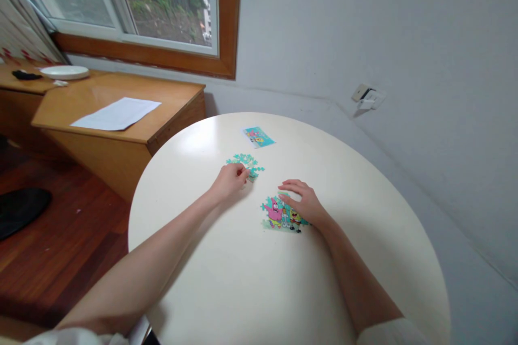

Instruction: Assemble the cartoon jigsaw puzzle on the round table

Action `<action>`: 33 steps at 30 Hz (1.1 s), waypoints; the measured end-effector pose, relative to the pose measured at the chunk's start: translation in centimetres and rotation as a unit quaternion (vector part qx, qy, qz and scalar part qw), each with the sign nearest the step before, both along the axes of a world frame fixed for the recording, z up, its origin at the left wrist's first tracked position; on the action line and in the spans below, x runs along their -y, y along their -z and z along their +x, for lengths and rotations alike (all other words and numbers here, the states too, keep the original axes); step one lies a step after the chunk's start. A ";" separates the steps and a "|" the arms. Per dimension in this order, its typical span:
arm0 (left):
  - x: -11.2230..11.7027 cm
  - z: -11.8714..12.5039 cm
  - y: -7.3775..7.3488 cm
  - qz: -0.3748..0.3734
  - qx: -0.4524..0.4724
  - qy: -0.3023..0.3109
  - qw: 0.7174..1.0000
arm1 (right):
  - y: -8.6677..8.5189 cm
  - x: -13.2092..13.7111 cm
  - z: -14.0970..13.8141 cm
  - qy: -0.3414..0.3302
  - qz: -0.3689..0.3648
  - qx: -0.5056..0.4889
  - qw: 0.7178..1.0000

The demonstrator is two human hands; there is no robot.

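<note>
Loose teal jigsaw puzzle pieces [243, 159] lie in a small pile near the middle of the round table. My left hand [231, 180] is at the near side of this pile, thumb and fingers pinched together on a puzzle piece, mostly hidden by the fingers. Closer to me lies a partly joined jigsaw puzzle [279, 215] with a pink starfish and a yellow sponge cartoon figure. Over its upper right part rests my right hand [302, 204], fingers apart and slightly curved, covering some of the puzzle. No held piece shows in it.
A small picture card [259, 137] with similar cartoon figures lies beyond the pile on the white round table [194, 291]. To the left, a wooden desk [174, 102] carries paper sheets [117, 114] and a white plate [65, 72]. A wall stands behind the table.
</note>
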State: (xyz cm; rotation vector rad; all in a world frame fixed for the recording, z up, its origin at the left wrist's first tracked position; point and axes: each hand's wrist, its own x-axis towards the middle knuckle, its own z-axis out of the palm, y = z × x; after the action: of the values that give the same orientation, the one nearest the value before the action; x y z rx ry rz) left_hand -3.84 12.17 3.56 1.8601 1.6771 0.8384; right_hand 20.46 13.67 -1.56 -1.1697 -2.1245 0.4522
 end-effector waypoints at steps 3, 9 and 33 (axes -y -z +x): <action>-1.0 -1.3 0.9 0.062 -0.052 -0.077 0.994 | 0.1 0.0 0.0 -0.003 -0.002 0.001 1.000; -2.5 -2.6 3.0 0.093 -0.153 -0.058 0.982 | 0.1 -0.1 0.0 -0.002 0.001 0.000 1.000; -2.8 -2.8 3.4 0.137 -0.169 -0.028 0.976 | 0.4 -0.3 0.1 -0.007 0.012 -0.034 0.999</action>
State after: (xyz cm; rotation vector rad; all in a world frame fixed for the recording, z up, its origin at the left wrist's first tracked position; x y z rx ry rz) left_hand -6.69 14.99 0.20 2.2562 1.9037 0.8468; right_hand 20.61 13.94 -1.98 -1.1120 -2.0748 0.4651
